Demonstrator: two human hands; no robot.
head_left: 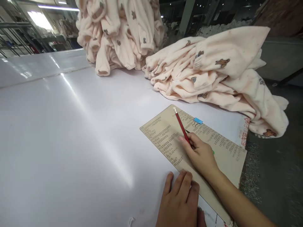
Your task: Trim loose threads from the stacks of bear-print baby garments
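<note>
My right hand [201,153] is closed around a dark red pencil [181,125], whose pale eraser end tilts up and away from me. It rests over a tan sheet of card [221,167] covered in rows of handwritten marks. My left hand [181,197] lies palm down at the card's near edge, fingers stretched out, their tips touching that edge. A small blue tab [198,120] sticks to the card's far side. Just past my right hand a bit of green [213,152] shows, mostly hidden. The pencil's writing tip is hidden by my hand.
The card lies on a glossy white table [71,151]. Behind it, a tall heap of pale pink fleece pieces with bear prints [120,37] stands at the back. Another pile of the same fabric [208,75] hangs over the right edge. A bit of white thread [131,220] lies nearby.
</note>
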